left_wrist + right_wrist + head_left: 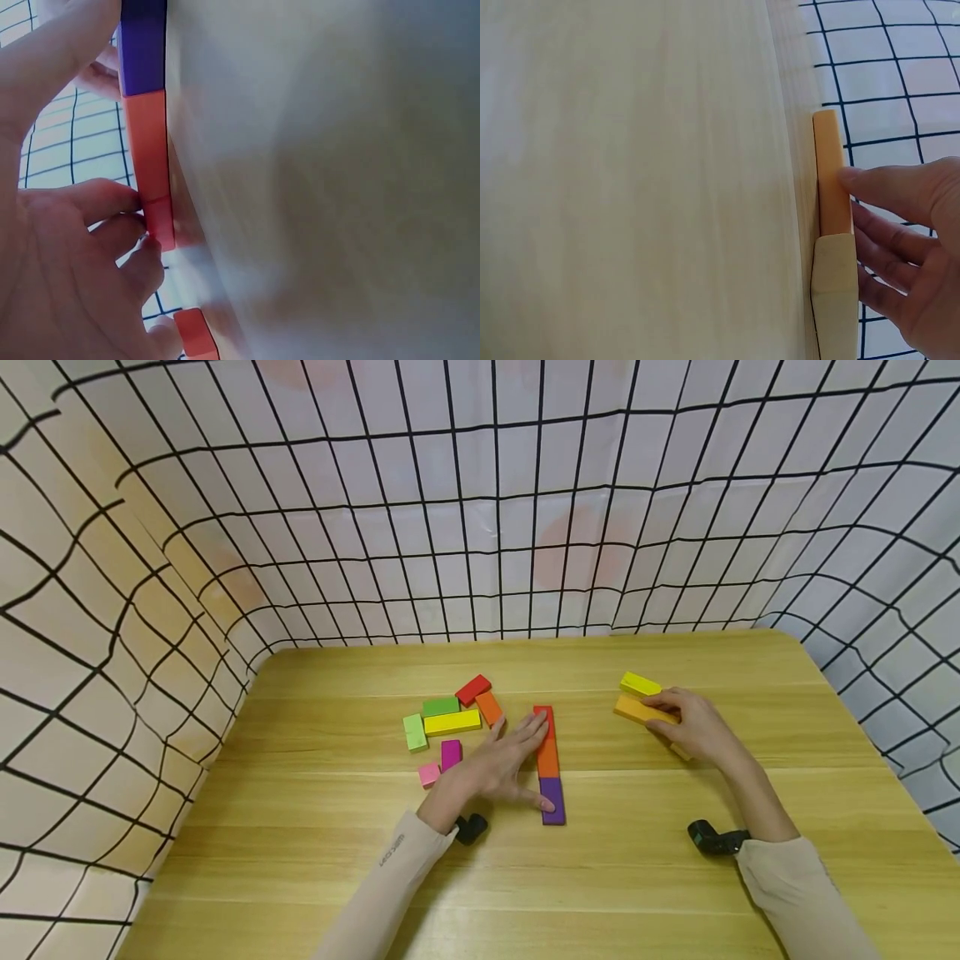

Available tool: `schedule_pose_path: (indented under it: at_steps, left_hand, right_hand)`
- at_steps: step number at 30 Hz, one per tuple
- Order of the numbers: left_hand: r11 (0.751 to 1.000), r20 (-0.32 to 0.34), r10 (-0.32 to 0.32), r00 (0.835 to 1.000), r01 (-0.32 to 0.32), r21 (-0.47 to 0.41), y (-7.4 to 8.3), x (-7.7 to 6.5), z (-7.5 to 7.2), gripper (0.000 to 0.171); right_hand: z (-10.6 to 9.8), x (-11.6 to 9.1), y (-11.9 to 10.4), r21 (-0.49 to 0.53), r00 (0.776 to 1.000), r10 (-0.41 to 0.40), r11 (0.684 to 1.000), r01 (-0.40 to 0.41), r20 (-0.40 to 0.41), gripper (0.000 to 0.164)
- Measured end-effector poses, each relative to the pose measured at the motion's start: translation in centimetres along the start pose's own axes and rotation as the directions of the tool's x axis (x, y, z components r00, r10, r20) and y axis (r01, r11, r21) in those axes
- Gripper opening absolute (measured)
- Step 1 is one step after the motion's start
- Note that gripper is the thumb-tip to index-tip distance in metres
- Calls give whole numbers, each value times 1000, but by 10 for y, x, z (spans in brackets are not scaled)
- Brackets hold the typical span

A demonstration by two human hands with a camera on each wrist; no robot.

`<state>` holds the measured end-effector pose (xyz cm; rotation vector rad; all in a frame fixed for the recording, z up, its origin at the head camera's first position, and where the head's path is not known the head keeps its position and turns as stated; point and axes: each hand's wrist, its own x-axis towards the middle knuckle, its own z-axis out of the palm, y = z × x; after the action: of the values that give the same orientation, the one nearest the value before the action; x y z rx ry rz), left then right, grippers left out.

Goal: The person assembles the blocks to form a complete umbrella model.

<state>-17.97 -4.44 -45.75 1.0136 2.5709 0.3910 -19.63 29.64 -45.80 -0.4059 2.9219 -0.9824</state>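
Observation:
A row of wooden blocks runs away from me in the middle of the table: a purple block (552, 797) nearest, then an orange block (548, 758), with a red block (545, 717) at the far end. Spread along it, my left hand (502, 764) touches the red end with its fingers and the purple block with its thumb. On the right, my right hand (693, 727) pinches a light orange block (637, 709) lying on the table. Just beyond that lies a yellow block (640, 683). A plain beige block (834, 292), partly hidden in the head view, sits by the right hand.
Left of the row lie loose blocks: a long yellow one (452, 722), a green one (441, 706), a light green one (415, 732), a red one (472, 690), an orange one (491, 708), a magenta one (451, 754) and a pink one (429, 775). Gridded cloth (465, 527) encloses the table.

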Motion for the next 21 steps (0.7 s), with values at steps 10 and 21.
schedule_pose_path:
  at_steps: [10,21]
  left_hand:
    - [1000,6,17,1000,-17,15,6,-6,4,125]
    - [999,-8,38,999,-39,-31,2,-8,7,122]
  right_hand:
    - [2,1,-2,14,1000,0,1000,0,16,36]
    - [8,10,-13,23,998,-59,998,58,26,34]
